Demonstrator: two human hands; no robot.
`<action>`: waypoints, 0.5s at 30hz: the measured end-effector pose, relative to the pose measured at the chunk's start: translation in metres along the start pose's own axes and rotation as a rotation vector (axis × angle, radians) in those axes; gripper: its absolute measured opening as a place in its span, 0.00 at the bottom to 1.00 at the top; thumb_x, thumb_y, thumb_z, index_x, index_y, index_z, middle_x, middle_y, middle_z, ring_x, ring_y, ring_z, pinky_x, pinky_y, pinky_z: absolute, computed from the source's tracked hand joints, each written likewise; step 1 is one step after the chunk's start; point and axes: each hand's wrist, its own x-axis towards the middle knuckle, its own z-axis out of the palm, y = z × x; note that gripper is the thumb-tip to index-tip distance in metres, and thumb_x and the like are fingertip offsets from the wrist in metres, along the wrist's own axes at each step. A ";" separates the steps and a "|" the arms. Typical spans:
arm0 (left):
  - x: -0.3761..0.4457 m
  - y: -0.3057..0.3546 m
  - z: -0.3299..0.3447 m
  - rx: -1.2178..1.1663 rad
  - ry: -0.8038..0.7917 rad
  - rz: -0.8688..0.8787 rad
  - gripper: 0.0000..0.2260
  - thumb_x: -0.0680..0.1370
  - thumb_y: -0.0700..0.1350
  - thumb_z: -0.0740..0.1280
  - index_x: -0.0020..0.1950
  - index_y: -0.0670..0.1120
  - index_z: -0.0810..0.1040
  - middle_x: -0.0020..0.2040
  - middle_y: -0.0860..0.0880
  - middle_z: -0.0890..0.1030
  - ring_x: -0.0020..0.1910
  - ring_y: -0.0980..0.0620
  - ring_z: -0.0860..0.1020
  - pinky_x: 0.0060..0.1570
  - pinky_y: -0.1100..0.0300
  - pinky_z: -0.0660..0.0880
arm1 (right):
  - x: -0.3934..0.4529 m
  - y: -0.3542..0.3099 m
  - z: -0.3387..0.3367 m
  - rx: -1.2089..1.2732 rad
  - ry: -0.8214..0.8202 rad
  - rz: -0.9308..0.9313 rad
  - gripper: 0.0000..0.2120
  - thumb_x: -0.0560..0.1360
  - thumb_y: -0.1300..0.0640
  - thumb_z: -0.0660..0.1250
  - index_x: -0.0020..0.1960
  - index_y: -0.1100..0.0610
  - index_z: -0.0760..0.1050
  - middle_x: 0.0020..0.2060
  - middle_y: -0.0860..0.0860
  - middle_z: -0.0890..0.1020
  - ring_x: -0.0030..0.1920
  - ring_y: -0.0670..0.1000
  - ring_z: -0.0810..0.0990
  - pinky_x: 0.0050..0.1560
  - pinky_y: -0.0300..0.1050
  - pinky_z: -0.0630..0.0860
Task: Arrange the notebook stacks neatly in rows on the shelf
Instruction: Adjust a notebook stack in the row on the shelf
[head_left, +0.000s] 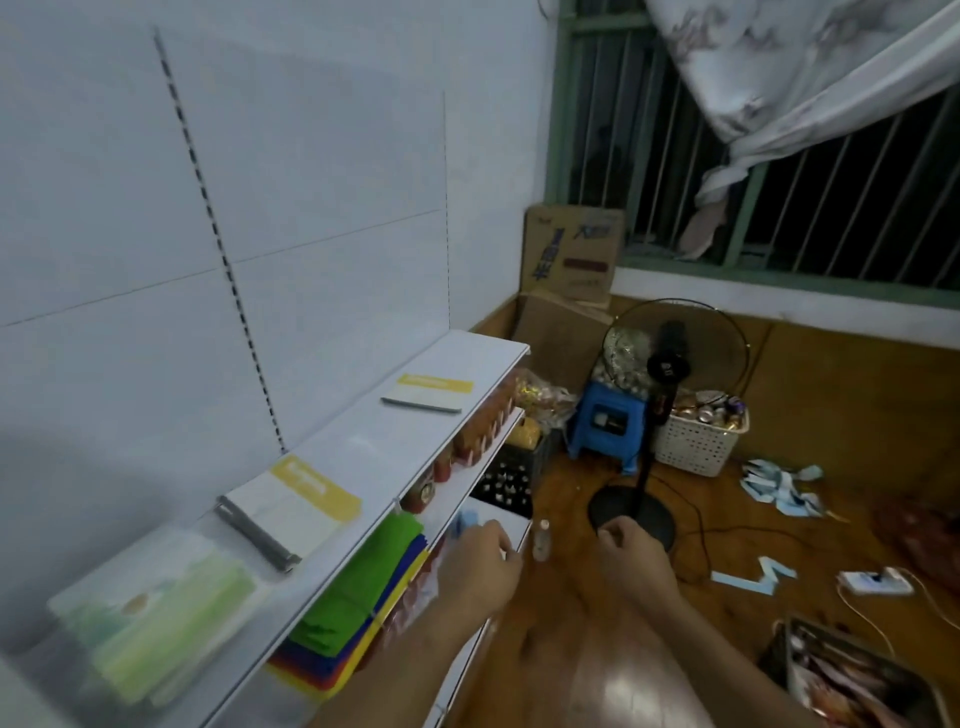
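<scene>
Three notebook stacks lie on the white top shelf (384, 447). A green-covered stack (156, 608) lies nearest me, a white and yellow stack with a grey spine (291, 506) sits in the middle, and a thin white and yellow notebook (428, 397) lies far along the shelf. My left hand (480, 564) hangs in front of the lower shelves with fingers curled, and whether it holds anything I cannot tell. My right hand (631, 556) hovers to its right, fingers loosely curled and holding nothing.
Folded green, blue and yellow sheets (353, 597) fill the shelf below, with red packets (478, 431) further along. On the wooden floor stand a black fan (670, 364), a blue stool (605, 423), a white basket (698, 441), a dark crate (511, 478) and cardboard boxes (571, 254).
</scene>
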 end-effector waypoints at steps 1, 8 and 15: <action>0.014 0.004 0.004 0.006 -0.006 0.001 0.05 0.77 0.48 0.62 0.47 0.48 0.75 0.48 0.50 0.79 0.47 0.51 0.77 0.38 0.60 0.69 | 0.012 0.002 0.001 -0.005 -0.011 0.005 0.06 0.78 0.51 0.58 0.44 0.48 0.71 0.37 0.48 0.80 0.38 0.51 0.80 0.40 0.50 0.79; 0.143 0.012 0.033 -0.061 -0.027 -0.006 0.03 0.78 0.49 0.62 0.44 0.52 0.70 0.45 0.53 0.76 0.43 0.55 0.74 0.40 0.61 0.70 | 0.133 -0.002 0.009 -0.037 -0.058 0.034 0.06 0.79 0.52 0.59 0.45 0.50 0.72 0.36 0.49 0.80 0.33 0.51 0.79 0.29 0.43 0.71; 0.288 0.016 0.024 -0.069 0.032 -0.051 0.05 0.78 0.49 0.62 0.42 0.53 0.71 0.43 0.54 0.76 0.39 0.56 0.74 0.34 0.63 0.68 | 0.277 -0.049 0.006 -0.060 -0.043 -0.002 0.07 0.79 0.50 0.58 0.45 0.48 0.72 0.38 0.47 0.80 0.36 0.46 0.79 0.33 0.41 0.73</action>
